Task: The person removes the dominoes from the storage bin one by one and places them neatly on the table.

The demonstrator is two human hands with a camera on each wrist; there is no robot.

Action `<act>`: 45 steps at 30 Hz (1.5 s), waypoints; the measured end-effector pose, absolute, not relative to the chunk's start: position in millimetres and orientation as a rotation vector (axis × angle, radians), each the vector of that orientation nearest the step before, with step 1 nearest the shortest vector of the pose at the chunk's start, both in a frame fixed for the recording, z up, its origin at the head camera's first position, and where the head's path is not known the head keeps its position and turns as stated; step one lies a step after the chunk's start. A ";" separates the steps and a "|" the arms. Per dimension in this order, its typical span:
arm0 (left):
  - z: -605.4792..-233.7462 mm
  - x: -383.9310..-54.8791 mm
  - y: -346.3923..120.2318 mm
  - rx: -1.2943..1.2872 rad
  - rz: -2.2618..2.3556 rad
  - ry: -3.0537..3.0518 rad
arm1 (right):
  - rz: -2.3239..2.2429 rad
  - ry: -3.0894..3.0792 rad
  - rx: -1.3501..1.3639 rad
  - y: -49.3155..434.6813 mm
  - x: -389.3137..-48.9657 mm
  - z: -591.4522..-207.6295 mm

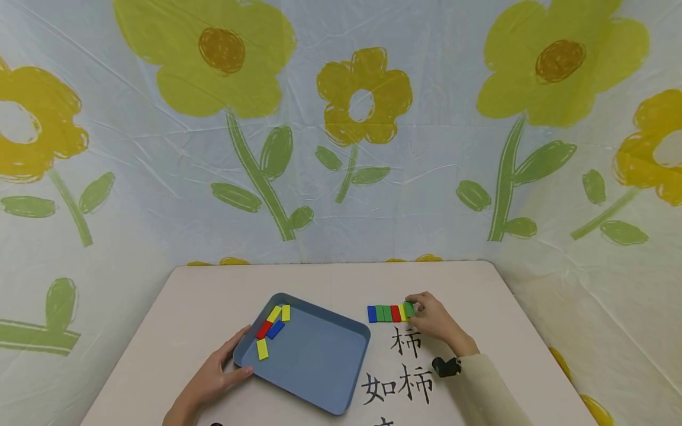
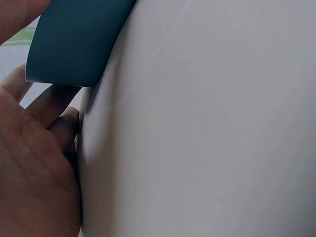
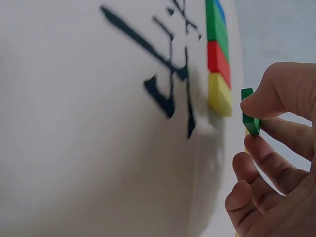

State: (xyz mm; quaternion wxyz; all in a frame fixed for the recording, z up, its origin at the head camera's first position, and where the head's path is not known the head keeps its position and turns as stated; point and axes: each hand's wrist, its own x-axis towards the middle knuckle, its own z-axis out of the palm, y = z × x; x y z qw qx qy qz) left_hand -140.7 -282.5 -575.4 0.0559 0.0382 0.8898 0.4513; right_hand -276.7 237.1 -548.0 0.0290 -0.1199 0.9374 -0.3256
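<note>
My left hand (image 1: pixel 209 378) grips the left corner of a blue-grey tray (image 1: pixel 319 361), thumb at the near rim and fingers along the left side. In the left wrist view the tray's outer wall (image 2: pixel 74 49) shows between thumb and fingers. My right hand (image 1: pixel 436 320) pinches a small green domino block (image 3: pixel 250 112) between thumb and fingers. That block is at the right end of a row, beside the yellow block (image 3: pixel 219 94), with a gap showing in the right wrist view. Leftward follow a red block (image 1: pixel 395 313), two green blocks (image 1: pixel 383 313) and a blue block (image 1: pixel 372 314).
Inside the tray's left part lie several loose blocks: yellow ones (image 1: pixel 263 349), a red one (image 1: pixel 263 329) and a blue one (image 1: pixel 275 329). Black written characters (image 1: pixel 414 383) mark the pale table (image 1: pixel 213 290) below the row. A flower-print cloth (image 1: pixel 341 225) hangs behind.
</note>
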 end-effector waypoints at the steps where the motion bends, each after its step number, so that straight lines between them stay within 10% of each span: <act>1: -575.6 -140.8 -282.7 0.118 1.367 2.704 | -1.001 2.892 -0.368 237.7 -277.2 -548.8; 45: -575.2 -137.7 -281.3 0.115 1.291 2.781 | -1.033 2.853 -0.305 246.1 -284.0 -574.5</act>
